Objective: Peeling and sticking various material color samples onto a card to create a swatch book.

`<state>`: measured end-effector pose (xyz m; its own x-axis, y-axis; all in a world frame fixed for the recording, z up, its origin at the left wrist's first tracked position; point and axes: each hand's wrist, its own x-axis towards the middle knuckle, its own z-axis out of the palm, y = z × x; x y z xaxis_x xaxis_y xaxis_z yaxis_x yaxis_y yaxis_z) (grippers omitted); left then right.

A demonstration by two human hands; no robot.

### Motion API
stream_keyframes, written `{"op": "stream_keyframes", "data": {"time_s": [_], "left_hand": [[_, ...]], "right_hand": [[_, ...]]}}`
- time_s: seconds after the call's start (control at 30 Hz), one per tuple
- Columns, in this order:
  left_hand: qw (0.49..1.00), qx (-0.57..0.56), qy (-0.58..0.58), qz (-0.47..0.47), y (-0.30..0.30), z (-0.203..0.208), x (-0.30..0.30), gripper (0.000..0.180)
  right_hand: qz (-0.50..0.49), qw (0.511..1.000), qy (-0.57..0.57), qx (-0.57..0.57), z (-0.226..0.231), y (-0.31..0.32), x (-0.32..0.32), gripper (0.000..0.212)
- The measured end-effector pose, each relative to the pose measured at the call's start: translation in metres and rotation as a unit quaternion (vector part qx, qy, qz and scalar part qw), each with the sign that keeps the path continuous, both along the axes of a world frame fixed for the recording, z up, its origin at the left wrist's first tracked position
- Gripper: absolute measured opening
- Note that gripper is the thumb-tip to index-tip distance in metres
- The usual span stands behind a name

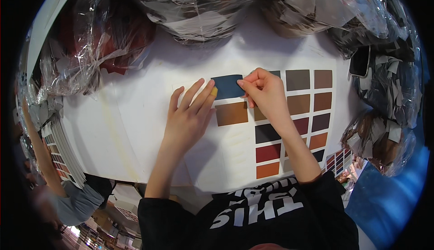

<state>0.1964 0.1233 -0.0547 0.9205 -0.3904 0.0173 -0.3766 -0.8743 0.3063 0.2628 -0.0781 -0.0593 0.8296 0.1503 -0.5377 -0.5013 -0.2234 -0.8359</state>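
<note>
A dark blue rectangular swatch (226, 87) lies at the top left of a grid of colour swatches on a white sheet (226, 153). My right hand (267, 94) pinches its right edge between thumb and index finger. At its left edge my left hand (186, 121) rests with fingers stretched and spread, its index fingertip touching or very close to it. A yellow wrap (214, 91) circles that finger. Directly below the blue swatch sits an orange-brown swatch (231, 113). My right hand and forearm partly cover other swatches, including a grey-brown one and a dark red one (300, 126).
Clear plastic bags of material pieces (199, 17) line the table's far side. More bagged grey pieces (393, 96) and a dark phone (360, 61) are at the right. Stacked swatch cards (68, 153) stand at the left, beside another person's arm (43, 155).
</note>
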Motion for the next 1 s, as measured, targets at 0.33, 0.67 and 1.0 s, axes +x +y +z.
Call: {"op": "stream_keyframes", "data": {"time_s": [0.33,0.67,1.0], "left_hand": [[0.998,-0.049,0.042,-0.026,-0.043,-0.005,0.004,0.051],[0.997,-0.074,0.013,-0.019,-0.058,-0.010,0.000,0.047],[0.981,-0.187,-0.015,0.057,-0.043,0.023,-0.031,0.043]], "right_hand": [[0.053,0.984,-0.111,-0.128,0.007,-0.003,-0.007,0.019],[-0.003,0.885,-0.271,-0.378,0.042,-0.154,-0.081,0.025],[-0.021,0.954,-0.121,-0.273,0.014,-0.252,-0.102,0.046]]}}
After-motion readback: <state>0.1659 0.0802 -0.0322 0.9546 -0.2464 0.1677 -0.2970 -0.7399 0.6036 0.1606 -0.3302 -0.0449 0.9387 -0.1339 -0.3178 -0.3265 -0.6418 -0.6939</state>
